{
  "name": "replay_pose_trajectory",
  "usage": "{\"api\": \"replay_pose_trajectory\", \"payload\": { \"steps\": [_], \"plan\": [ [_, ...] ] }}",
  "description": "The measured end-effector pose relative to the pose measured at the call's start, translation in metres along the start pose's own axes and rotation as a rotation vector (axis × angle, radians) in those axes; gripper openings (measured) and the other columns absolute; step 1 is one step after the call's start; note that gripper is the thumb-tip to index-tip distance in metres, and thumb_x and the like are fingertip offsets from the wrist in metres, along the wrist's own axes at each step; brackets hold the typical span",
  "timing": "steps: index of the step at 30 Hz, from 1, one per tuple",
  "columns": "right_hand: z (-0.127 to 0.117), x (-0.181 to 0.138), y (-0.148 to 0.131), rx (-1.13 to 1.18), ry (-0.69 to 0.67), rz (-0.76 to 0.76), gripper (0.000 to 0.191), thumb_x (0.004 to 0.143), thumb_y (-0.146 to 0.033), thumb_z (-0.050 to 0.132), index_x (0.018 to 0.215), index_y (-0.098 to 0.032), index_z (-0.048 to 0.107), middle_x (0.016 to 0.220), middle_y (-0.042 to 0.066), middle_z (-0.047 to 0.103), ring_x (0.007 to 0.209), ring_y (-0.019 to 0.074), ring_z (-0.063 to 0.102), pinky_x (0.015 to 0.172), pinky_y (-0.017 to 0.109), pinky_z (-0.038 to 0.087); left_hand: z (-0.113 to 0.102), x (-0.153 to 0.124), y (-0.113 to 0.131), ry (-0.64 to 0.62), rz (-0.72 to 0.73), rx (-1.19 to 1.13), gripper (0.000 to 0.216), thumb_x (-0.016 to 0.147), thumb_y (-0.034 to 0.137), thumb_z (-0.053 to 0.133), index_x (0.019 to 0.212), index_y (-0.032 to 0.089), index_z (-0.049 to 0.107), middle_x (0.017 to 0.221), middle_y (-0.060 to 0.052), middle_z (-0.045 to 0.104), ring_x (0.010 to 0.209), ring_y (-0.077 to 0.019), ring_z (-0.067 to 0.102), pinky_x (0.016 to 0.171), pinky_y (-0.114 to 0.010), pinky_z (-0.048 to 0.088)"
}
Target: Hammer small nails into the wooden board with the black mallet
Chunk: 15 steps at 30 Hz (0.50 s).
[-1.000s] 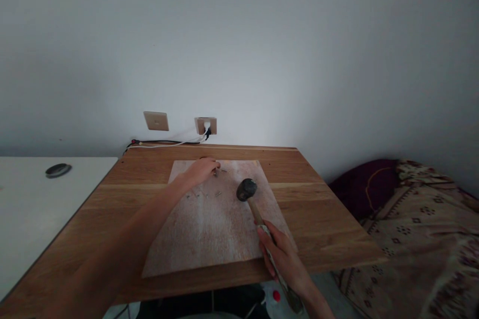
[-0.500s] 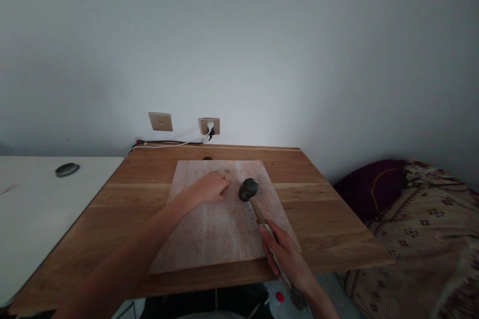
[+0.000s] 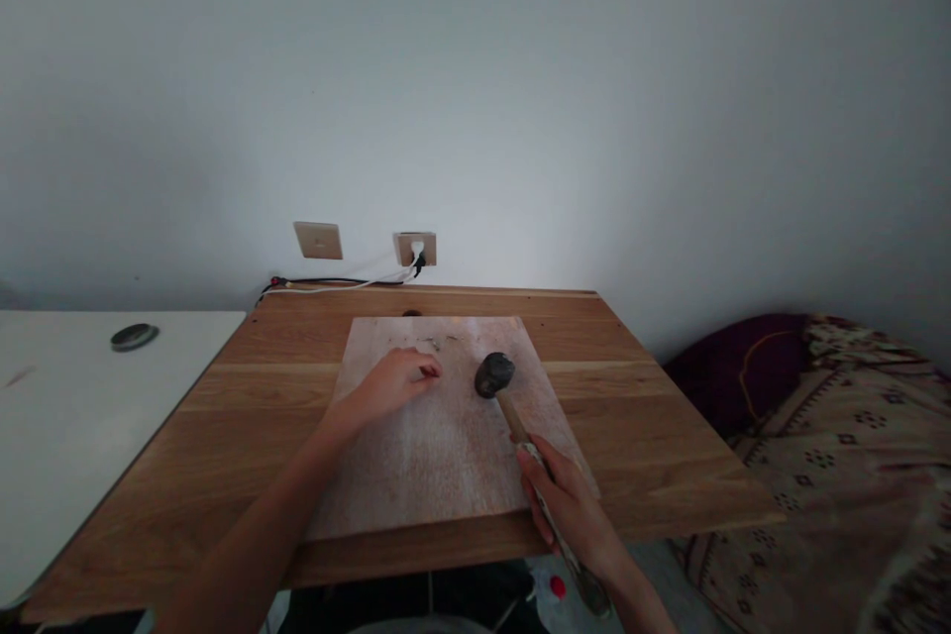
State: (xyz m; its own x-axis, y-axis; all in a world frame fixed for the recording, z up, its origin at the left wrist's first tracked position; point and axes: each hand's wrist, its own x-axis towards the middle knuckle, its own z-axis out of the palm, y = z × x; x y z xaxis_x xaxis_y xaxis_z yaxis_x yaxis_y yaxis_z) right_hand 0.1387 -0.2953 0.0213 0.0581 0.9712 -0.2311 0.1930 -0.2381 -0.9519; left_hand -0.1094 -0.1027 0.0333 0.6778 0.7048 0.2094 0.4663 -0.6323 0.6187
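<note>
No legible text, label, brand, number or sign. Pale patches along the mallet handle (image 3: 512,416): too blurred to tell whether lettering. Small mark at centre of the left-hand wall plate (image 3: 318,241): too small to make out. Patterned cloth (image 3: 821,461): ornamental motifs, no readable characters.

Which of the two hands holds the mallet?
The right hand, closed around the mallet by its handle; the left hand is apart from it, over the pale board.
</note>
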Motion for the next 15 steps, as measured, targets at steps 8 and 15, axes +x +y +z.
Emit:
{"api": "replay_pose_trajectory", "payload": {
  "steps": [8, 15],
  "plan": [
    [0.0004, -0.0010, 0.0003, 0.003, 0.023, 0.010, 0.051, 0.092, -0.072, 0.050, 0.087, -0.022, 0.050, 0.058, -0.011, 0.046, 0.030, 0.0041, 0.039, 0.025, 0.014, 0.025, 0.0012, -0.0025, 0.0050, -0.027, -0.010, 0.085, 0.013, 0.089, 0.018, 0.064, 0.092, 0.023, 0.075, 0.095, -0.002, 0.078, 0.092, -0.0194, 0.071, 0.092, -0.032, 0.050],
    [0.0000, -0.0010, 0.0026, 0.024, 0.005, 0.011, 0.051, 0.092, -0.072, 0.050, 0.091, -0.021, 0.052, 0.060, -0.010, 0.047, 0.031, 0.0041, 0.040, 0.025, 0.014, 0.027, 0.0010, -0.0062, 0.0049, -0.037, 0.004, 0.136, 0.013, 0.089, 0.016, 0.064, 0.092, 0.024, 0.074, 0.094, -0.001, 0.078, 0.094, -0.0202, 0.069, 0.092, -0.033, 0.048]
  ]
}}
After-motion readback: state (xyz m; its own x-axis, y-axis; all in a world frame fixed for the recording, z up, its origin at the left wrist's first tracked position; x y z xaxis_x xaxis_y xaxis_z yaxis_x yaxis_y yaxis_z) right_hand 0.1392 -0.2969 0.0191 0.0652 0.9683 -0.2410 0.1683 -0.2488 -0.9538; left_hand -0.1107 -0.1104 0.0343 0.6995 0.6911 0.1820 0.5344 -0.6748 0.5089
